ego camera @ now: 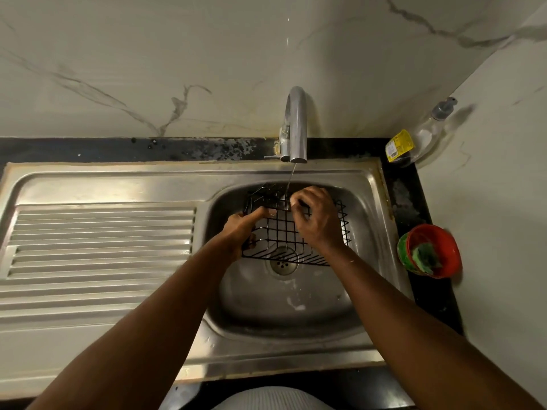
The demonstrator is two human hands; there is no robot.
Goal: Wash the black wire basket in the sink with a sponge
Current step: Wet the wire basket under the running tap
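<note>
The black wire basket [281, 232] is held in the steel sink [296, 306], above the drain, under a thin stream of water from the tap [296, 125]. My left hand [242, 229] grips the basket's left edge, thumb lying along the top wire. My right hand [313, 217] is over the basket's far side with fingers curled onto the wires by the stream. A green scrub sponge [426, 255] lies in a red bowl [444, 241] on the counter to the right, in neither hand.
A ribbed steel draining board [97, 247] fills the left. A clear pump soap bottle [414, 140] with a yellow label stands in the back right corner. Marble walls close in at the back and right; a dark counter strip [414, 202] borders the sink.
</note>
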